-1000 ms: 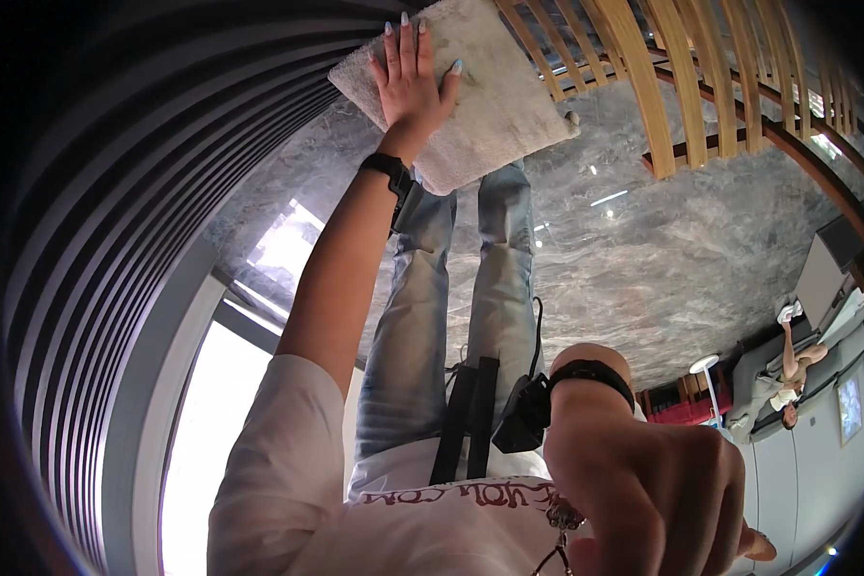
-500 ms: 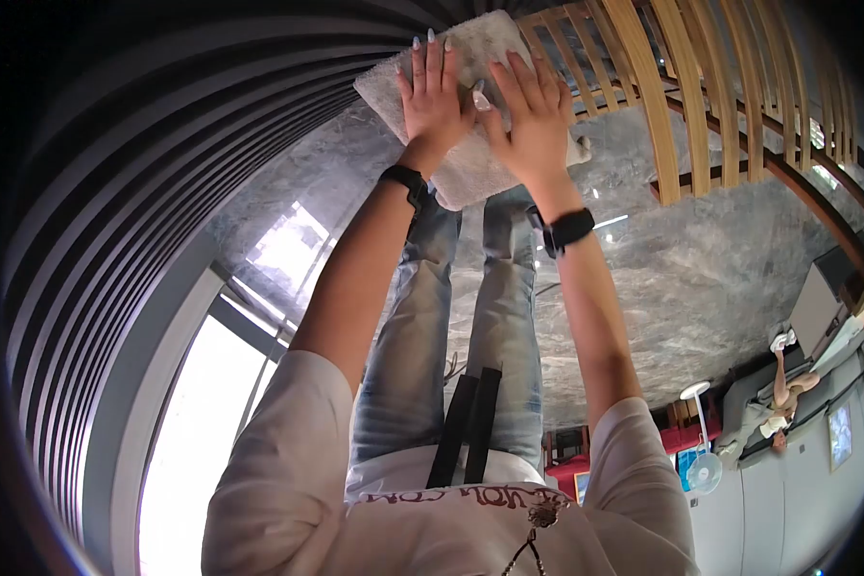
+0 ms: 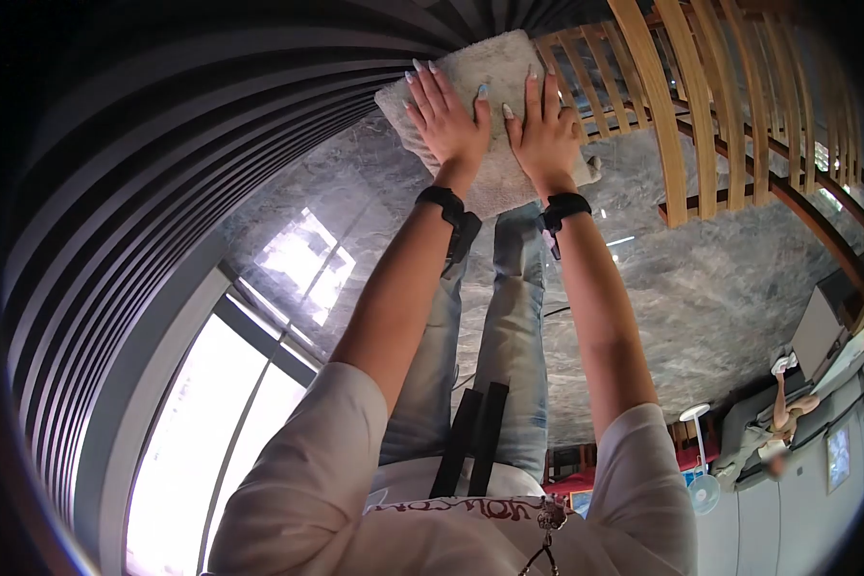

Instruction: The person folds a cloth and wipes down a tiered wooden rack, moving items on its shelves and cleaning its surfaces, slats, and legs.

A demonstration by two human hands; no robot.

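A light grey-beige towel (image 3: 501, 72) lies spread at the top centre, its lower edge reaching over my legs. My left hand (image 3: 449, 125) rests on the left part of the towel, palm down, fingers spread and thumb apart. On the towel's right part lies my right hand (image 3: 547, 134), also palm down, with the index finger and thumb apart and the outer fingers partly bent. Bare towel shows between the two hands. Each wrist wears a black band. What lies beneath the towel is hidden.
Curved wooden slats (image 3: 677, 115) rise right of the towel. Dark ribbed panelling (image 3: 163, 202) fills the left side. Below is a grey marbled floor (image 3: 643, 317). At the far right are a seated person (image 3: 780, 422) and a white fan (image 3: 703, 492).
My hands have moved apart on the towel, and more of its middle shows between them. The right hand's outer fingers are now more bent. The view has shifted slightly.
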